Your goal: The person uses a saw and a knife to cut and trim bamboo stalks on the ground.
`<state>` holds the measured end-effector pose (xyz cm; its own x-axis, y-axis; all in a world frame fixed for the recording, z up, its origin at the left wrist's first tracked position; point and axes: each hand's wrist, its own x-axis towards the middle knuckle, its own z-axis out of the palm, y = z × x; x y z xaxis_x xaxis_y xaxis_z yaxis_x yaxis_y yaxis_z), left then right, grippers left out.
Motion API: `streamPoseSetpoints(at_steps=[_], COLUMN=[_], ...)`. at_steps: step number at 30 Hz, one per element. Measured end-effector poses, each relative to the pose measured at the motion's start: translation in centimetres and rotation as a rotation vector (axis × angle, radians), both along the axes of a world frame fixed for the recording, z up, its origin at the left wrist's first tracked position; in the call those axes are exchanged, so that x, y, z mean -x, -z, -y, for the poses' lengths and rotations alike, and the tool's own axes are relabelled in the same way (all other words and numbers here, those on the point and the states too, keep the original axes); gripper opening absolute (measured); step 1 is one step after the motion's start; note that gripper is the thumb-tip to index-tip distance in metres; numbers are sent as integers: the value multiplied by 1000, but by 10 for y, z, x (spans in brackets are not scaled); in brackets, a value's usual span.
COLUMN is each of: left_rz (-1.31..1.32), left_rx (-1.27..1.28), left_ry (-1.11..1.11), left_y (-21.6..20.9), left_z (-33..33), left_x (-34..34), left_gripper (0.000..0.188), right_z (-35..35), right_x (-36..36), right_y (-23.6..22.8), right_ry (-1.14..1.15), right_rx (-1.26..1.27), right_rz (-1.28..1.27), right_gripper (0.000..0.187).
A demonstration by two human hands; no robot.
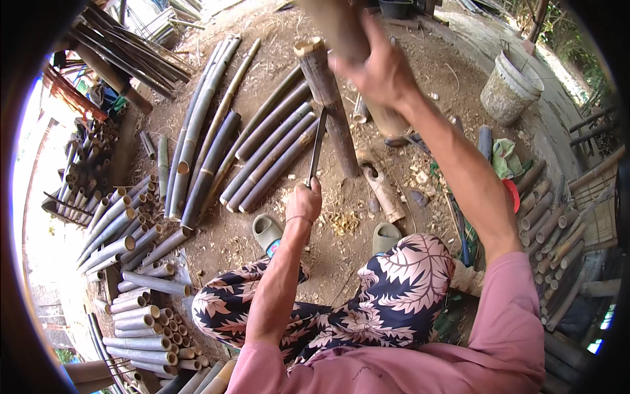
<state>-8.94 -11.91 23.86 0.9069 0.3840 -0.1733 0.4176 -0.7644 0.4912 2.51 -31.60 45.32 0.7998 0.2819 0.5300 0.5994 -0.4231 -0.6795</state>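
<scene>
Taking 12 o'clock as straight ahead of the person, the dirt ground (420, 72) spreads under everything. At 8 o'clock a pile of cut bamboo tubes (141, 328) lies with its ends facing roughly the same way, probably so lengths are easy to compare and reach. Long bamboo poles (200, 131) lie side by side between 10 and 11 o'clock, seemingly spread flat to keep them from rolling underfoot. A stained bucket (512, 88) stands at 2 o'clock, well apart from the hands, presumably out of the arm's way.

The dark bamboo piece (338, 128) stands nearly upright at 12 o'clock, its cut end uppermost, likely placed between the knees' lines to be within both arms' reach. Above it, the right hand (384, 69) has its grip wrapped round a thick wooden club (338, 29), blurred, perhaps raised to give it weight in a swing.

The left hand (304, 200) has its grip closed round the handle end of a narrow blade (317, 148), which slants up to the bamboo's side; whether it bites in cannot be told. The low hold seems to keep the fingers clear of the club. Smallest, curled shavings (344, 223) lie toward 5 o'clock.
</scene>
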Motion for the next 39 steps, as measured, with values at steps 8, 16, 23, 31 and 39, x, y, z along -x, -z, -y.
streamPoseSetpoints(at_steps=[8, 16, 23, 31, 39], left_rz=[-64, -159, -242, -219, -25], left_rx=[-39, 62, 39, 207, 463], left_ry=[70, 70, 85, 144, 228], left_y=[36, 20, 56, 50, 64], left_z=[11, 24, 14, 31, 74], left_x=[-9, 0, 1, -17, -22], left_gripper=[67, 63, 66, 80, 76], right_z=[13, -7, 15, 166, 100], right_x=[-6, -24, 18, 76, 109], right_y=[171, 132, 211, 348, 339], right_ry=[-41, 176, -46, 299, 73], right_rx=[560, 16, 532, 369, -59], right_rz=[-234, 238, -630, -327, -840], right_gripper=[105, 92, 107, 103, 75])
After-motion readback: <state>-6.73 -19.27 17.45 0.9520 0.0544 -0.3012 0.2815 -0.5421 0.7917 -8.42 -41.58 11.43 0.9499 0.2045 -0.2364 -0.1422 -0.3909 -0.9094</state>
